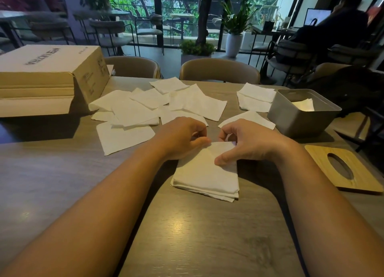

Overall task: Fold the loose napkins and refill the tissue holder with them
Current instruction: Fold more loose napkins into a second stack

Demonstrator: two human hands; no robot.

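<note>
**Holder lies right of the stack, on the right hand's side**

The folded stack (204, 179) lies on the desk (187, 235) straight before the person, its long axis running away from them. Both hands work at its far end. The left hand (182, 137) pinches the far edge of the top napkin (222, 152) between thumb and curled fingers. The right hand (247, 141) pinches the far right corner, thumb laid flat on the sheet.

The tissue holder (299, 121) stands open beyond and to the right of the stack, with some napkins inside. I judge the right hand the nearer for loading. The wooden lid (320, 154) lies right of the stack. Loose napkins (135, 110) spread beyond it and to its left, and a cardboard box (47, 73) sits farther left.
</note>
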